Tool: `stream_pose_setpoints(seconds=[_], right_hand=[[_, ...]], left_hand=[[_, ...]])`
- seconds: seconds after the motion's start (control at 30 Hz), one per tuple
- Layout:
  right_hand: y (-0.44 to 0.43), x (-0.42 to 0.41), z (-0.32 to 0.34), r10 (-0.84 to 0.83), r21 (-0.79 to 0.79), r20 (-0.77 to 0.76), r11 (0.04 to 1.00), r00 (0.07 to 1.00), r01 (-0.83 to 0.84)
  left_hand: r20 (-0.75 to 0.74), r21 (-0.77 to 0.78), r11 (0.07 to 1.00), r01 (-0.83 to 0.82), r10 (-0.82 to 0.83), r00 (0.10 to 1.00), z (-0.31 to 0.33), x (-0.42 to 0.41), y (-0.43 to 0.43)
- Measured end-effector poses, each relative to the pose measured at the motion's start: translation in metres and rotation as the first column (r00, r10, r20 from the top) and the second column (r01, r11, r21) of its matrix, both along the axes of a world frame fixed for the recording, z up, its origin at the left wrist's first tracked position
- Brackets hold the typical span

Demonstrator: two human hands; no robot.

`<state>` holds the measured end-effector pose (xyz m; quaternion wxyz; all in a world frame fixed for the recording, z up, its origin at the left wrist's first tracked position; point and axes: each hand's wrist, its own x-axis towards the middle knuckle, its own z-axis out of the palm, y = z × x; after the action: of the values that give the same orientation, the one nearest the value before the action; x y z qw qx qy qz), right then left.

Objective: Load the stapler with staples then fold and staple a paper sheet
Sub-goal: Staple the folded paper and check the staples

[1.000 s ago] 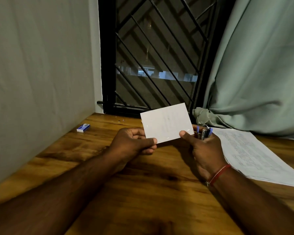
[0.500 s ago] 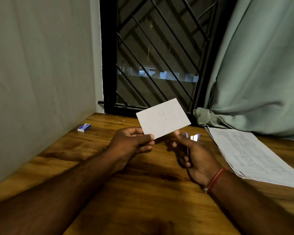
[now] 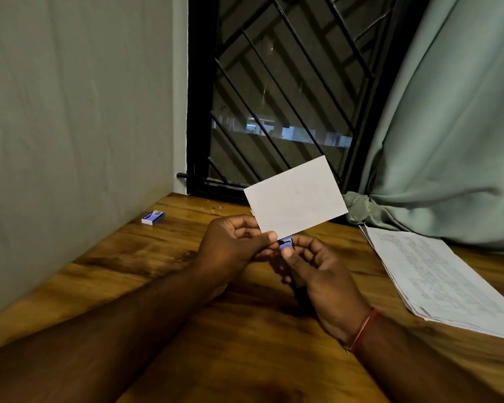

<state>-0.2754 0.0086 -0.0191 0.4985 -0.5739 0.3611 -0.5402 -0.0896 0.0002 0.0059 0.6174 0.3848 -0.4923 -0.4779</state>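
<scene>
Stapler point(image 3: 286, 244): 1, in your R hand point(image 3: 323, 271), fingers curled round it, only the blue tip showing. Long axis runs away from you, tip aimed at the folded sheet point(image 3: 296, 196), just under its near corner. 1 sheet, pinched at that corner by your L hand point(image 3: 233, 248), long edge tilted up-right. Right of sheet: 1 paper stack point(image 3: 437, 274). Far left: 1 staple box point(image 3: 152, 217).
</scene>
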Motion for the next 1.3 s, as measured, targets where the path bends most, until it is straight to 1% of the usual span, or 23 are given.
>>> stream_pose_setpoints(seconds=[0.07,0.2,0.37,0.5,0.7,1.0,1.07,1.17,1.3], right_hand=[[0.0,-0.001,0.0,-0.015,-0.001,0.027,1.0,1.0,0.015],[0.001,0.0,0.002,-0.029,-0.004,0.028,1.0,0.999,0.029],[0.0,-0.002,0.002,-0.022,-0.012,0.048,1.0,0.999,0.023],[0.004,-0.004,0.006,0.021,-0.015,0.094,1.0,0.995,-0.02],[0.005,-0.006,0.007,0.042,-0.054,0.078,0.998,0.996,-0.038],[0.002,-0.005,0.004,-0.002,-0.04,0.102,0.999,0.995,0.006],[0.001,-0.004,0.003,-0.009,-0.028,0.125,1.0,0.992,0.013],[0.001,-0.002,0.002,-0.019,-0.018,0.148,1.0,0.989,0.022],[0.0,-0.001,0.001,0.001,0.003,0.189,1.0,0.982,-0.001]], left_hand=[[0.034,-0.013,1.0,-0.025,0.026,0.999,0.001,0.0,0.0],[0.098,0.001,1.0,-0.026,0.026,0.995,0.0,-0.003,0.001],[0.117,0.009,1.0,-0.012,0.011,0.993,0.003,-0.005,0.004],[0.125,0.008,1.0,-0.016,0.015,0.992,0.002,-0.005,0.003],[0.152,0.004,1.0,-0.023,0.022,0.988,0.003,-0.005,0.003],[0.203,-0.031,0.999,-0.045,0.05,0.978,0.005,-0.007,0.009],[0.216,-0.053,0.997,-0.059,0.07,0.974,0.003,-0.009,0.01],[0.261,-0.107,0.987,-0.119,0.143,0.955,0.0,-0.012,0.01],[0.217,-0.097,0.981,-0.168,0.186,0.958,-0.003,-0.017,0.009]])
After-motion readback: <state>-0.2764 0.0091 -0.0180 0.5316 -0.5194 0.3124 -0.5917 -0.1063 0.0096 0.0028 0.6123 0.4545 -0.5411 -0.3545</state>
